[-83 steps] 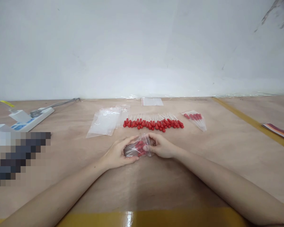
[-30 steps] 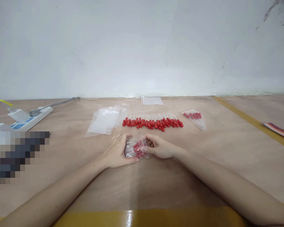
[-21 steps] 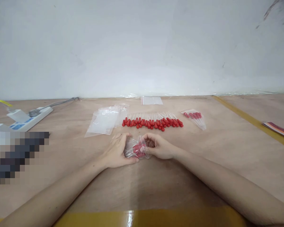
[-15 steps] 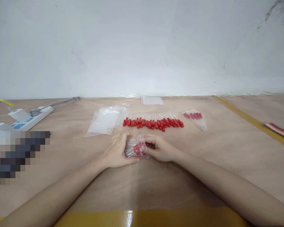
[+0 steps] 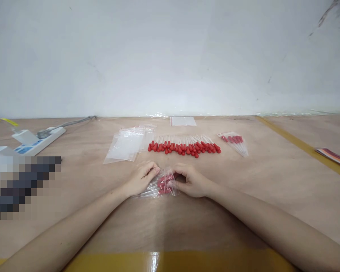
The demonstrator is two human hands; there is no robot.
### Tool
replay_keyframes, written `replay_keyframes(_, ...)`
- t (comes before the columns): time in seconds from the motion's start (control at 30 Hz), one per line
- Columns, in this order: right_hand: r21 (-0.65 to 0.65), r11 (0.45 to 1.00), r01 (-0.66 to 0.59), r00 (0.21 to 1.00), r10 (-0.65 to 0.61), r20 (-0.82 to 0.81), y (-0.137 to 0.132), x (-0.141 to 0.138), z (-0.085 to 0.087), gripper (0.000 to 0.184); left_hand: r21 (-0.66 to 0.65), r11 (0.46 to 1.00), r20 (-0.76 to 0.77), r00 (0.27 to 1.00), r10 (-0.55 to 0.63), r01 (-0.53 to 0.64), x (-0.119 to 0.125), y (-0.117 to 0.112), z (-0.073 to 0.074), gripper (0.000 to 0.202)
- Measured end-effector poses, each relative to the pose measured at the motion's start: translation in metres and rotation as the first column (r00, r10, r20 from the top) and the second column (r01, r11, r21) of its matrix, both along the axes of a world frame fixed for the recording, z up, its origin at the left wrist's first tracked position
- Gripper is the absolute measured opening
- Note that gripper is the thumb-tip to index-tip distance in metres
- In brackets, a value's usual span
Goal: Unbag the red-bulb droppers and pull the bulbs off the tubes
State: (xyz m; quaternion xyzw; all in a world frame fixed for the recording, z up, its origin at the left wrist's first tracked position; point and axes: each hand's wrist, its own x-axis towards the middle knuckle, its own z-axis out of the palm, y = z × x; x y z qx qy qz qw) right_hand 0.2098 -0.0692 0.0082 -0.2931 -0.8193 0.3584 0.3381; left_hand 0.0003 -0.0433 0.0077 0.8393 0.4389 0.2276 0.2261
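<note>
Between my hands lies a clear zip bag with several red-bulbed droppers in it, the bulbs to the right and the clear tubes to the left. My left hand is closed on the bag's far left part, thumb against the bent fingers. On the other side, my right hand pinches the bag's right end near the bulbs. Just beyond my hands, a row of loose droppers rests on the table, red bulbs toward me. A second bag of droppers lies to the right of that row.
Flat clear zip bags overlap left of the row, and another bag lies near the wall. A power strip with plugs and a cable stands far left. At far right is a striped item. Yellow tape crosses the table.
My left hand has gone from spread around the bag to closed at its far edge. The dropper tubes in the bag now show more to the left. My right hand has hardly moved.
</note>
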Motion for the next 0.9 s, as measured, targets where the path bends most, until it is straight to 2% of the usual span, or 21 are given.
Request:
replay_keyframes(0.13,-0.048,0.999,0.005,1.0,-0.004,0.016,0.0005,-0.0008,-0.0005,0.017,-0.067,0.996,0.077,0.995,0.07,-0.065,0.0026,-0.0009,-0.0028,0.032)
replay_keyframes(0.27,-0.19,0.981,-0.05,0.998,0.041,-0.054,-0.0004,-0.0032,-0.0025,0.017,-0.079,0.992,0.071,0.992,0.106,-0.101,0.0027,-0.0012,-0.0047,0.03)
replay_keyframes(0.4,-0.243,0.968,-0.062,0.995,0.04,-0.095,-0.0001,-0.0076,-0.0048,0.02,-0.067,0.993,0.061,0.993,0.105,-0.101,0.0035,0.0007,-0.0062,0.028)
replay_keyframes(0.63,-0.274,0.958,0.085,0.987,-0.119,-0.11,0.0039,-0.0065,-0.003,0.014,-0.049,0.995,0.059,0.994,0.092,-0.089,0.0053,0.0026,-0.0079,0.031)
replay_keyframes(0.7,-0.343,0.937,0.069,0.978,-0.131,-0.162,0.0052,-0.0044,-0.0026,0.012,-0.06,0.99,0.046,0.991,0.128,-0.126,0.0058,0.0009,-0.0075,0.032)
replay_keyframes(0.8,-0.483,0.874,0.05,0.971,-0.156,-0.181,0.0061,-0.004,-0.0046,0.011,-0.058,0.985,-0.008,0.987,0.161,-0.162,0.0068,-0.0025,-0.0058,0.033)
replay_keyframes(0.9,-0.553,0.827,0.103,0.958,-0.233,-0.17,0.0068,-0.006,-0.0071,0.01,-0.052,0.989,-0.045,0.989,0.14,-0.142,0.0068,-0.0039,-0.0041,0.034)
